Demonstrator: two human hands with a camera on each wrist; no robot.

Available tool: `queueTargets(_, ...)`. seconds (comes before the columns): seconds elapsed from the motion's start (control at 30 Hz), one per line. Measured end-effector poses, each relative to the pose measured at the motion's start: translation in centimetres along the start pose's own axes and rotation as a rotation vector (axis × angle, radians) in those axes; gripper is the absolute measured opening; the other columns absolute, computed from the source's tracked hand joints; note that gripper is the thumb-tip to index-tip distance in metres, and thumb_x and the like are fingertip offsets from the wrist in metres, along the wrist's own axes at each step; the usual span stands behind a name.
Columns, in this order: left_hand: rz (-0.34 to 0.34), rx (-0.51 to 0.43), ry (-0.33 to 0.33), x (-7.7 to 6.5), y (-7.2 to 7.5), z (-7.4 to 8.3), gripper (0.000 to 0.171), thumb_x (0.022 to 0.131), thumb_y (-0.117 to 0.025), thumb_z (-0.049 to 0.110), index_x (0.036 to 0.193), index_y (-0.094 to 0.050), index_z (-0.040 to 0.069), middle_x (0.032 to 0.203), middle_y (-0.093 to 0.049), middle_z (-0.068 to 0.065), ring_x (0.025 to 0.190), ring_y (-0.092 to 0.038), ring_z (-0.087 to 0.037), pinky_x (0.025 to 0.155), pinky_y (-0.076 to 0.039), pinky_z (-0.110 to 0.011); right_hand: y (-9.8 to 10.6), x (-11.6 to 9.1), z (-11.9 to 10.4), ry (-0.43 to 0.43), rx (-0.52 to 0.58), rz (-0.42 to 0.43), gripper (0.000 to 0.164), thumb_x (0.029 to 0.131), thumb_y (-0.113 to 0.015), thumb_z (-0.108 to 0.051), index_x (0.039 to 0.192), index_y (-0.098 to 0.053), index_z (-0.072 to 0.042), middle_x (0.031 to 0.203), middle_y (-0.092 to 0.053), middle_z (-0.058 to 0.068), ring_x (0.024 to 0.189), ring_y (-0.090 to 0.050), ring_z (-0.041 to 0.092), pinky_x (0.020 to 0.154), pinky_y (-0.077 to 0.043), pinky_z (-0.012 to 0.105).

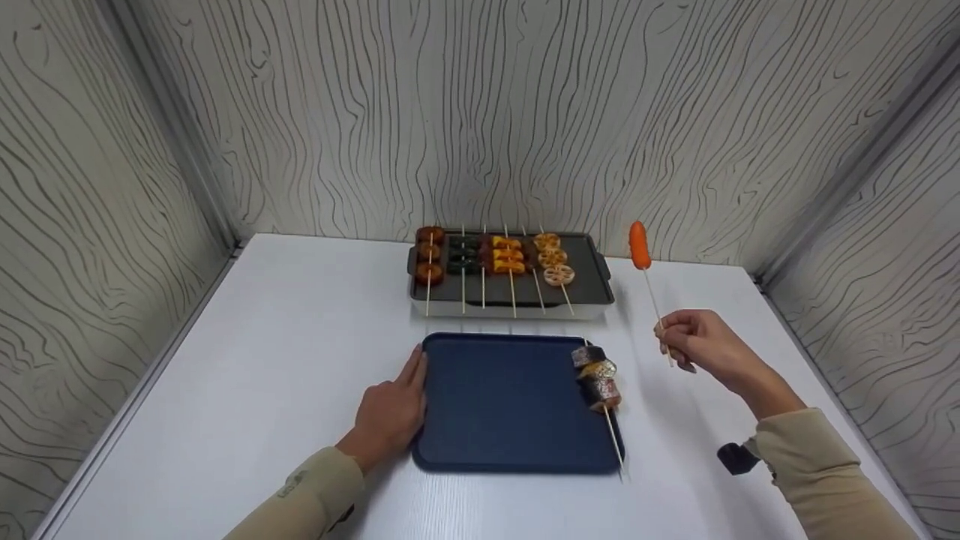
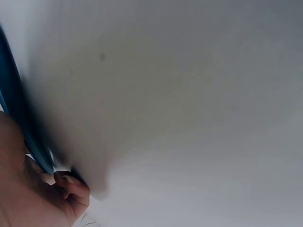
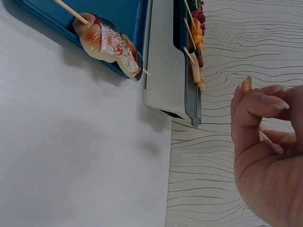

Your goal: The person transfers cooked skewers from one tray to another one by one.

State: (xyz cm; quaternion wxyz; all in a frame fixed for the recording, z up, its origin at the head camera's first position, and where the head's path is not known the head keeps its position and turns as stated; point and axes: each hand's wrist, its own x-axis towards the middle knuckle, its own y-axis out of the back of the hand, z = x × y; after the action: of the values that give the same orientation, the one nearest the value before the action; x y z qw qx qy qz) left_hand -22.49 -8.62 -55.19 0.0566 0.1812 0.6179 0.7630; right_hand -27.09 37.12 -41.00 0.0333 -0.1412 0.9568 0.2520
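My right hand (image 1: 705, 345) pinches the lower stick of a sausage skewer (image 1: 639, 246) and holds it up to the right of the grill, its orange-red sausage at the top. In the right wrist view only the stick's end (image 3: 249, 83) shows between the fingertips. My left hand (image 1: 390, 412) grips the left rim of a dark blue tray (image 1: 502, 420); its curled fingers (image 2: 78, 189) show at the rim in the left wrist view. Along the tray's right edge lies a skewer of fish chunks (image 1: 600, 390), its stick reaching past the front corner.
Behind the tray stands a tabletop grill (image 1: 589, 289) with several skewers in a row, among them lotus root slices (image 1: 555, 259) and yellow pieces (image 1: 508, 259). The white table (image 1: 300, 337) meets wood-grain patterned walls (image 1: 450, 112) at the back and sides.
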Motion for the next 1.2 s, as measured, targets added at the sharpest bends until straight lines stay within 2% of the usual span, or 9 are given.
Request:
queueTargets(0.23, 0.024, -0.015, -0.007, -0.1, 0.0, -0.1, 0.052, 0.104, -0.051, 0.019, 0.152, -0.045, -0.001, 0.161, -0.041, -0.011, 0.050, -0.035, -0.015, 0.048, -0.035, -0.031, -0.3, -1.4, 0.0, -0.010, -0.017, 0.019, 0.017, 0.099, -0.049, 0.000, 0.112, -0.055, 0.010, 0.080, -0.059, 0.008, 0.060, -0.051, 0.010, 0.051, -0.045, 0.023)
queueTargets(0.57, 0.014, 0.035, -0.019, -0.3, 0.3, 0.1, 0.052, 0.106, -0.052, 0.019, 0.152, -0.044, -0.002, 0.162, -0.040, -0.012, 0.048, -0.035, -0.013, 0.045, -0.034, -0.028, -1.0, -3.2, 0.6, 0.011, -0.028, 0.015, 0.015, 0.100, -0.050, 0.000, 0.109, -0.056, 0.010, 0.080, -0.060, 0.008, 0.058, -0.051, 0.009, 0.049, -0.044, 0.023)
queueTargets(1.2, 0.018, -0.022, -0.011, -0.2, 0.3, 0.0, 0.052, 0.105, -0.052, 0.019, 0.152, -0.044, -0.002, 0.162, -0.040, -0.011, 0.049, -0.034, -0.013, 0.046, -0.034, -0.030, -3.0, -7.7, 0.8, -0.004, 0.010, -0.081, 0.015, 0.099, -0.052, 0.001, 0.109, -0.057, 0.011, 0.079, -0.061, 0.011, 0.055, -0.051, 0.008, 0.046, -0.045, 0.022)
